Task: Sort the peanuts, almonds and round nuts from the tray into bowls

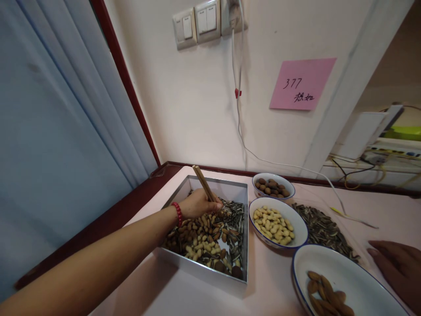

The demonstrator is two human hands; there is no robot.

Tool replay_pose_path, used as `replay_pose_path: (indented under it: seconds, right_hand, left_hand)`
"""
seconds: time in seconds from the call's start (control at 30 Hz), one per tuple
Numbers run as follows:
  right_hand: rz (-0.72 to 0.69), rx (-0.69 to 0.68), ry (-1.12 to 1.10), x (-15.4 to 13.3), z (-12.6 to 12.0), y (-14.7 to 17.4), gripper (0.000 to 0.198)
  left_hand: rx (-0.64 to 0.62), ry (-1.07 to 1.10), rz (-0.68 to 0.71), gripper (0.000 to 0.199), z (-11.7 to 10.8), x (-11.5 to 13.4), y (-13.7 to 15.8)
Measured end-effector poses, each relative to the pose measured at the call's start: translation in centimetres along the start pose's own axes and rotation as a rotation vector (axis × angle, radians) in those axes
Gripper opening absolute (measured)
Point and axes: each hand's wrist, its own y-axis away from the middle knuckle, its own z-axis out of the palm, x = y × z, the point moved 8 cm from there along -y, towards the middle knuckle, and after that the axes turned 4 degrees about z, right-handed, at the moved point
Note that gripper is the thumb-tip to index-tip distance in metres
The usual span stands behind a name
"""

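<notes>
My left hand, with a red bead bracelet at the wrist, is closed round a pair of wooden chopsticks. It reaches into a square, grey-rimmed box holding mixed peanuts, striped sunflower seeds, almonds and round brown nuts. The chopstick tips are hidden behind the fingers, among the seeds. At the right edge, my right hand lies on the table, fingers stretched out and holding nothing; part of it is out of frame. Nearest to it are a bowl of almonds and loose sunflower seeds.
Right of the box stand a bowl of peanuts and, behind it, a bowl of round brown nuts. A white cable runs down the wall onto the pink tabletop. A blue curtain hangs at left.
</notes>
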Motion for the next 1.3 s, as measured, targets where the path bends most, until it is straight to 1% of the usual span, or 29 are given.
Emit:
replay_pose_path:
  seconds: [0.1,0.2,0.37,0.67,0.77,0.87,1.03,1.13,1.3]
  right_hand:
    - [0.0,-0.005,0.0,-0.11,-0.02,-0.03,0.046]
    - [-0.008,-0.012,0.024,-0.03,0.1,-0.09,0.049]
    - [-0.022,-0.014,0.043,0.48,0.44,-0.01,0.054]
    - [-0.004,-0.01,0.039,0.14,0.1,-0.06,0.049]
    - [-0.007,-0.019,0.049,0.11,0.15,-0.13,0.052]
    - [-0.021,-0.02,0.053,0.23,0.24,-0.16,0.053]
    - [-0.026,-0.017,0.03,0.41,0.44,-0.11,0.047]
    - [-0.023,-0.006,0.023,0.48,0.52,-0.08,0.049]
    - [-0.05,-0.001,0.041,0.12,0.43,-0.09,0.054]
  left_hand:
    - [-0.001,0.024,0.017,0.024,-0.15,0.14,0.04]
    - [-0.004,0.069,0.013,0.027,-0.26,0.07,0.07]
    - [0.008,0.031,-0.023,0.032,-0.4,0.13,0.23]
    - [-0.001,-0.073,-0.01,0.028,-0.4,0.7,0.42]
    - [0.008,-0.092,0.014,0.025,-0.51,0.84,0.41]
    - [0.014,-0.078,0.032,0.024,-0.52,0.77,0.37]
    - [0.017,-0.048,0.031,0.02,-0.44,0.43,0.26]
    - [0.019,-0.046,0.031,0.019,-0.44,0.44,0.2]
    - [0.031,-0.046,0.04,0.022,-0.63,0.65,0.17]
